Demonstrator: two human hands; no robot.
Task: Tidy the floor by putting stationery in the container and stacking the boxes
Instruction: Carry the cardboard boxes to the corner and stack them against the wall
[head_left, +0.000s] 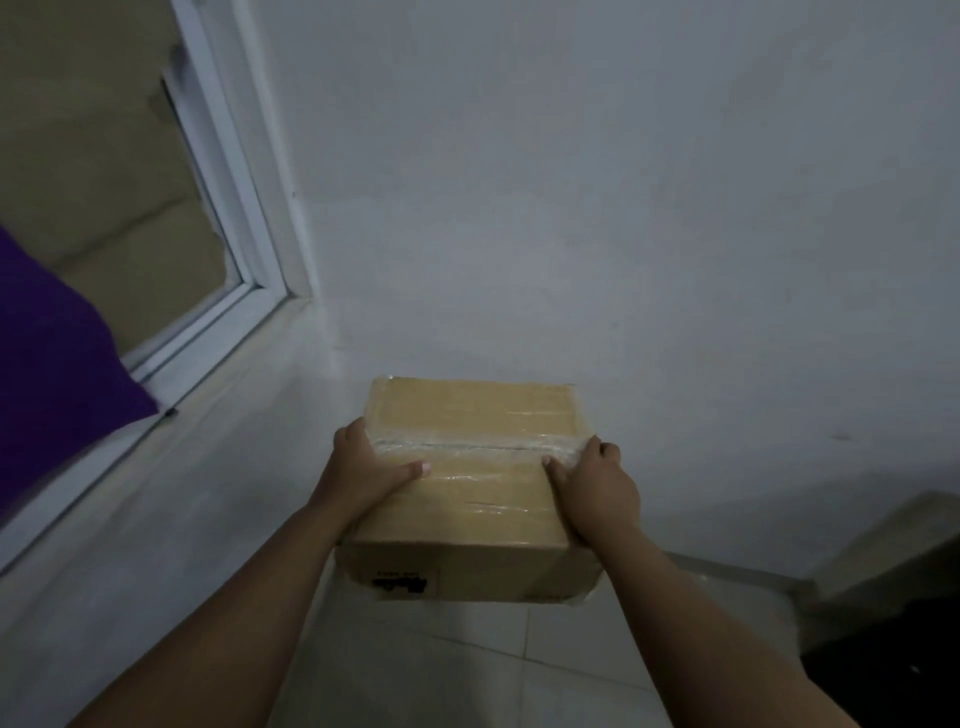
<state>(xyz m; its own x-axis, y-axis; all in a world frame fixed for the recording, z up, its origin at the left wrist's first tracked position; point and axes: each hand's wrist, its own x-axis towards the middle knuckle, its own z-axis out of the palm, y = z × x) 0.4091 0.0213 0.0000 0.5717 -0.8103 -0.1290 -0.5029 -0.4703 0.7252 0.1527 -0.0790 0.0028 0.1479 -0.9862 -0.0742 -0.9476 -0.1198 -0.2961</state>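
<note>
Cardboard box (470, 499): both hands' fingers hidden behind its sides.

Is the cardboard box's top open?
No, the cardboard box is sealed with clear tape along its top seam, held between left hand and right hand.

There is a single view, from a wide-angle camera worn on the person's head, looking forward and steeply down along both bare forearms. It sits close: the left hand (366, 467) and right hand (592, 480) fill the lower middle, gripping a tan, tape-sealed cardboard box (470, 499). Beyond the fingertips rises a plain white wall (571, 208); below the wrists lies pale tiled floor (441, 670). Left of the left fingers, a white-framed window (244, 234) leans from lens distortion.
</note>
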